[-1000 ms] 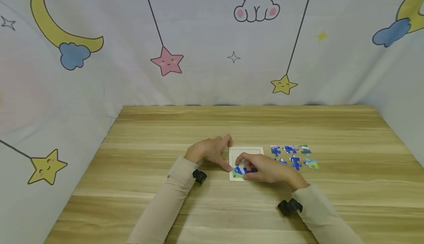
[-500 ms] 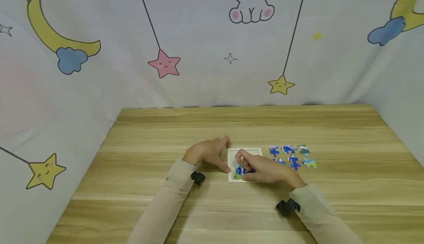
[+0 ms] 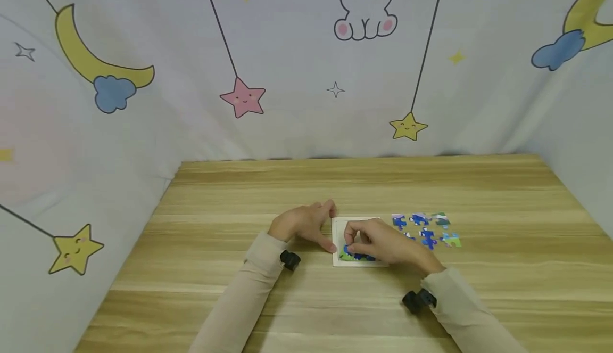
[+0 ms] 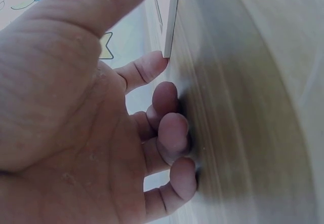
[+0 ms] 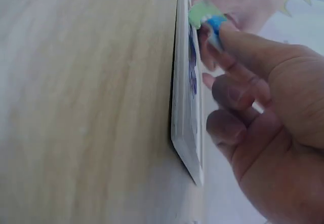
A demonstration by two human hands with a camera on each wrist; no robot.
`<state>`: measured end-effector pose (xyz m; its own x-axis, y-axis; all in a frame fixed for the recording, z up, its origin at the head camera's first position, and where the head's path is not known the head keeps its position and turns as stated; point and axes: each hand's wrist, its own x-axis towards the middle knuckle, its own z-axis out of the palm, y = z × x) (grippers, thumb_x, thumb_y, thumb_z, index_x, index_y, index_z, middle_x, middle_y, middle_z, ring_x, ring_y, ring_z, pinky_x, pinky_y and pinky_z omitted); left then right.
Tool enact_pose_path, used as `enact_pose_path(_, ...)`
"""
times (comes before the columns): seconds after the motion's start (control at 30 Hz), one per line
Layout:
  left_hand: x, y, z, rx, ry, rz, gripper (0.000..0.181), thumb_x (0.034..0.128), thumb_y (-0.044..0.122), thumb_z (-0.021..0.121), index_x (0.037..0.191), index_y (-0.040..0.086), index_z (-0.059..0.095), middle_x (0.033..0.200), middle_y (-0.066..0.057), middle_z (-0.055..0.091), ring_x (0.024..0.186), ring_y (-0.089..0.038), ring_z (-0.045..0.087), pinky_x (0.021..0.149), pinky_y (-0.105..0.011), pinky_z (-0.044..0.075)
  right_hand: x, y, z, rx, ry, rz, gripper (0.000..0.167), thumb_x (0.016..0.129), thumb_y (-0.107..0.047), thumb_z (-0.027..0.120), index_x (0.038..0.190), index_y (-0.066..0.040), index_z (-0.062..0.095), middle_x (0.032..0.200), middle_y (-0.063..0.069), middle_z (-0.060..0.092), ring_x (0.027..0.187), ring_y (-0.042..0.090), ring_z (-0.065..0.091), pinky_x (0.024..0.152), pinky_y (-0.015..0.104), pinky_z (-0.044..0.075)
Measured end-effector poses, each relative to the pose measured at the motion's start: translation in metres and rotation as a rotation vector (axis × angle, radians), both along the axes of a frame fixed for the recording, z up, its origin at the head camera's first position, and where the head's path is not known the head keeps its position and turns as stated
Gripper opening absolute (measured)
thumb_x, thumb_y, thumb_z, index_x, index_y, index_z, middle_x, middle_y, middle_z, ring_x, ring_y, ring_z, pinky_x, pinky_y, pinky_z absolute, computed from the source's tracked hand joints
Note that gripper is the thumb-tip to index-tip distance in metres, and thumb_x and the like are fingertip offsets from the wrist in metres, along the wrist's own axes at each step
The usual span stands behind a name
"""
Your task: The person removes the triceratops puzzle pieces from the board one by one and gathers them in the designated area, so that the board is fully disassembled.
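Observation:
A white square puzzle tray point(image 3: 336, 236) lies on the table, with blue and green picture parts along its near side. My right hand point(image 3: 380, 241) is over it, thumb and index finger pinching a green-and-blue jigsaw piece point(image 5: 205, 15). In the right wrist view that piece is tilted off the tray's surface. At the tray's left side is my left hand point(image 3: 306, 224), its thumb on the left border and its index fingertip point(image 4: 157, 64) touching the far corner. The other left fingers rest on the wood, loosely bent. My right hand hides the tray's right part.
Several loose jigsaw pieces point(image 3: 426, 230) lie in two rows right of the tray, partly behind my right hand. The wooden table point(image 3: 239, 188) ends at a printed cloth point(image 3: 297, 129) at the back. Both wrists wear small black cameras point(image 3: 419, 301).
The piece in the tray's near left corner has been lifted and tilted by my right fingertips, which have drawn up slightly. My left hand stays at the tray's edge. The head view has shifted a little.

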<state>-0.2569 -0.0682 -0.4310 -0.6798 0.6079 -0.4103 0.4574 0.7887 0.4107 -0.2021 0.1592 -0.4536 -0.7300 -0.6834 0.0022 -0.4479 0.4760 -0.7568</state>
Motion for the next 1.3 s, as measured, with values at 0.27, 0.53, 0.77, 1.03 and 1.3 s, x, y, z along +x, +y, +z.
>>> enact_pose_path(0.27,-0.001,0.002,-0.001,0.001,0.000,0.008,0.074,0.0747,0.050,0.086,0.125,0.021,0.040,0.103,-0.002,0.050,0.088,-0.019,0.052,0.079,-0.033,0.045,-0.004,0.034,0.024,0.027,-0.051,-0.036,0.011,0.096,-0.016,0.069,0.101,-0.011,0.062,0.082,-0.005,0.062,0.066,0.009,0.051,0.061,0.024,0.044)
enact_pose_path(0.53,-0.002,0.001,0.002,0.029,0.000,0.006,0.073,0.0755,0.046,0.087,0.125,0.020,0.040,0.101,-0.003,0.049,0.084,-0.020,0.050,0.077,-0.034,0.043,-0.004,0.076,0.044,0.088,-0.077,-0.027,0.005,0.095,-0.015,0.070,0.092,-0.016,0.067,0.082,-0.005,0.063,0.072,0.011,0.055,0.061,0.026,0.047)
enact_pose_path(0.77,-0.001,0.001,0.000,0.027,-0.005,0.010,0.073,0.0746,0.047,0.087,0.124,0.021,0.041,0.100,-0.002,0.050,0.084,-0.019,0.051,0.077,-0.034,0.044,0.005,0.094,0.032,0.079,-0.115,0.008,0.004,0.095,-0.012,0.069,0.092,-0.015,0.068,0.082,-0.006,0.064,0.072,0.007,0.054,0.063,0.024,0.047)
enact_pose_path(1.03,0.002,-0.001,-0.005,0.031,-0.001,0.003,0.073,0.0744,0.047,0.087,0.124,0.021,0.041,0.099,-0.002,0.050,0.084,-0.019,0.051,0.076,-0.034,0.044,0.017,0.100,0.020,0.126,-0.097,-0.030,0.007,0.094,-0.015,0.071,0.089,-0.018,0.067,0.082,-0.007,0.062,0.073,0.007,0.051,0.064,0.024,0.045)
enact_pose_path(1.3,0.001,-0.002,-0.003,0.028,0.003,0.004,0.073,0.0753,0.048,0.086,0.125,0.021,0.040,0.099,-0.003,0.050,0.084,-0.019,0.050,0.077,-0.034,0.044,0.017,0.096,0.017,0.124,-0.050,-0.025,0.005,0.094,-0.017,0.071,0.092,-0.014,0.067,0.082,-0.008,0.061,0.072,0.005,0.050,0.063,0.024,0.045)
